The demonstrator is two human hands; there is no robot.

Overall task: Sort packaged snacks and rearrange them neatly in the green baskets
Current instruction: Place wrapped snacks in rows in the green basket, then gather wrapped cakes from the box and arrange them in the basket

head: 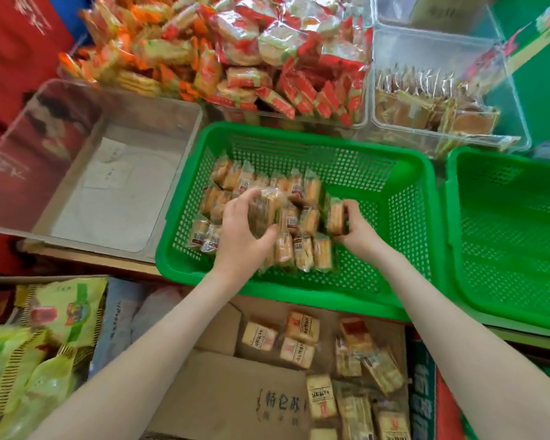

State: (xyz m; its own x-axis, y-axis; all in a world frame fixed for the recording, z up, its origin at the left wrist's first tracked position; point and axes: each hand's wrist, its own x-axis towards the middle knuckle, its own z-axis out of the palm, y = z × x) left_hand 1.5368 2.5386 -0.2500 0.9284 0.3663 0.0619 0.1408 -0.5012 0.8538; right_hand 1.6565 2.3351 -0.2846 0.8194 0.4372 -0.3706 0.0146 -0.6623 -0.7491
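1. Green basket [299, 134]: packet rows [302, 252] stand on edge in its left half; free mesh lies rightward.
2. Cardboard box [223, 385], just below the basket: loose packets [299, 344] left to sort.
3. Left hand [238, 236], over the basket's left-centre rows: grip clamped round a packet bundle [264, 208]; blurred, count unclear.
4. Right hand [356, 230], at the rows' right end: grip pinched on one packet [335, 215], long axis upright, parallel to rows. Free slot sits just right, so this hand is nearer.
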